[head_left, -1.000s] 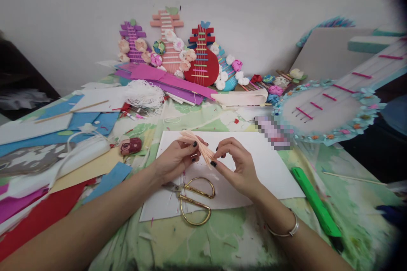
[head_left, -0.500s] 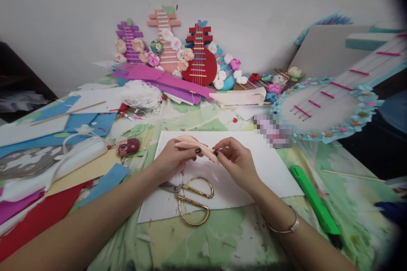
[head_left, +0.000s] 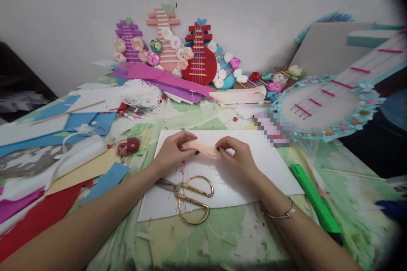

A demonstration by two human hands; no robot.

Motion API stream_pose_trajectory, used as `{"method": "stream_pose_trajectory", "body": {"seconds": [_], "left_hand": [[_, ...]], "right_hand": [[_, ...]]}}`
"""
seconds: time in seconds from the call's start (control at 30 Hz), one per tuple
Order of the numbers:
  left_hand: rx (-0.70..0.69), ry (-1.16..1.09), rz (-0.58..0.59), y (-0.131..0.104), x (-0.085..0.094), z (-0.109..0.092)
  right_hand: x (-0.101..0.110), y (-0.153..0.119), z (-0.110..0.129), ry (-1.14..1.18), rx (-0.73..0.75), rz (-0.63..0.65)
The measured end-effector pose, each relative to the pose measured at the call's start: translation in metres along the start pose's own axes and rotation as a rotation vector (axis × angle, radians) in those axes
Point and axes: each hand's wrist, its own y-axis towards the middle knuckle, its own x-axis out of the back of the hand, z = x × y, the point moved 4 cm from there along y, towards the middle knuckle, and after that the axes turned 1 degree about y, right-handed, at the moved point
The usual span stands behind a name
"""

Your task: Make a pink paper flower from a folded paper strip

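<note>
A small layered strip of peach crepe-like paper (head_left: pixel 205 149) is stretched between my two hands above a white board (head_left: pixel 254 169). My left hand (head_left: pixel 174 151) pinches its left end between thumb and fingers. At the other end, the thumb and index finger of my right hand (head_left: pixel 237 156) close on the paper's edge. Gold-handled scissors (head_left: pixel 193 194) lie on the board's front edge below my hands, blades pointing left and partly hidden by my left wrist.
A green utility knife (head_left: pixel 314 199) lies to the right. Decorated lute-shaped crafts (head_left: pixel 199 61) lean on the wall behind; a large blue-trimmed one (head_left: pixel 321 108) stands at right. Coloured sheets (head_left: pixel 47 216), white string (head_left: pixel 142 93) and a white glue-gun-like tool (head_left: pixel 79 159) fill the left.
The peach paper has turned from a tilted, fanned bundle to a flatter, more level strip between my hands. My right hand has shifted slightly; the scissors stay put.
</note>
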Motion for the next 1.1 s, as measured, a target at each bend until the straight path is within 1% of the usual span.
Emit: {"method": "stream_pose_trajectory", "body": {"seconds": [0.2, 0.33, 0.5, 0.63, 0.77, 0.9, 1.1], "left_hand": [[-0.067, 0.18, -0.038, -0.001, 0.003, -0.003], [-0.074, 0.317, -0.027, -0.001, 0.002, -0.002], [-0.079, 0.342, 0.027, -0.003, 0.001, -0.008], [-0.083, 0.33, 0.042, -0.003, 0.005, -0.007], [-0.159, 0.377, 0.088, -0.002, 0.012, -0.003], [-0.189, 0.442, 0.08, 0.0, 0.018, 0.001], [-0.227, 0.483, 0.093, 0.002, 0.019, -0.002]], "right_hand": [[-0.001, 0.001, -0.004, -0.011, -0.016, 0.025], [0.0, 0.001, -0.006, -0.064, -0.01, 0.029], [0.0, 0.001, -0.003, -0.048, -0.009, 0.083], [0.001, 0.001, -0.004, -0.038, -0.023, 0.071], [0.001, 0.0, -0.009, -0.016, -0.066, 0.069], [0.002, 0.0, -0.012, -0.01, -0.078, 0.069], [0.003, 0.0, -0.014, 0.036, -0.086, 0.058]]}}
